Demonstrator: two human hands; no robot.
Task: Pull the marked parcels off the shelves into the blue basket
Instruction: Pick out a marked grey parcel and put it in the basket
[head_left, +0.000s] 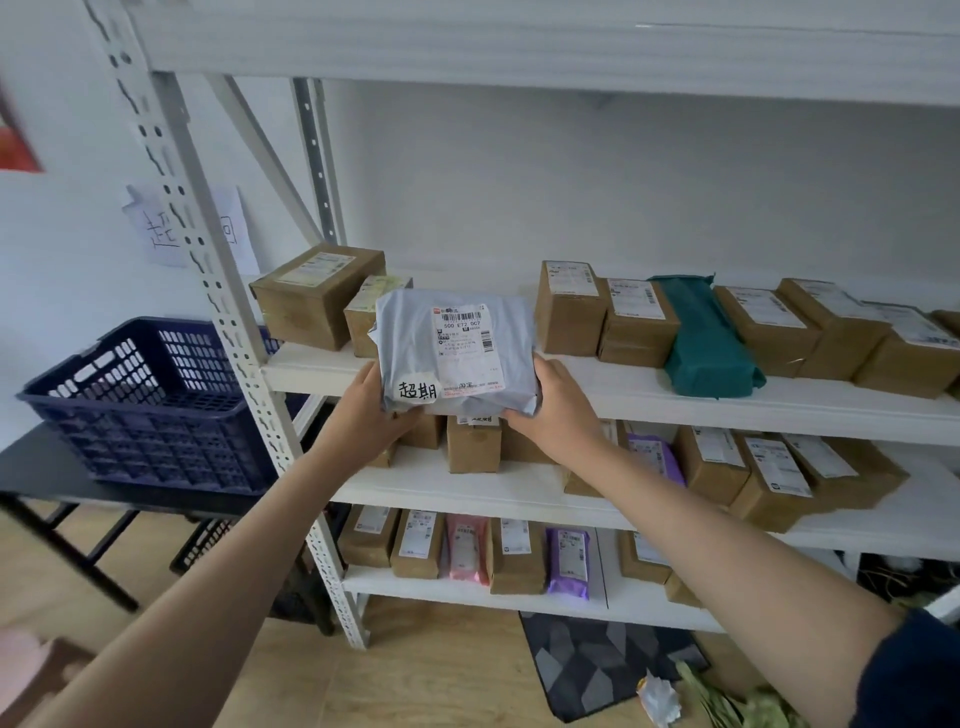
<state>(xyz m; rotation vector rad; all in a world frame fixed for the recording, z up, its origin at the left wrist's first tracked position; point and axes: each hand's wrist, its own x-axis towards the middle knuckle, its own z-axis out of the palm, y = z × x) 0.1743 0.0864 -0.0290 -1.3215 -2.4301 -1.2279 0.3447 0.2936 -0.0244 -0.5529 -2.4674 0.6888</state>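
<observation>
Both the left hand (363, 410) and right hand (558, 410) curl fingers around a grey marked parcel (457, 353) held before the top shelf (675, 400), not yet in the blue basket (150, 405) on the desk (41, 467), whose contents are hidden.

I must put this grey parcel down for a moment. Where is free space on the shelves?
Top shelf: bare gap behind the grey parcel, between the left boxes and the brown box. Its front edge is also bare. From there to the right, past the green parcel, it is crowded. The blue basket looks empty.
</observation>
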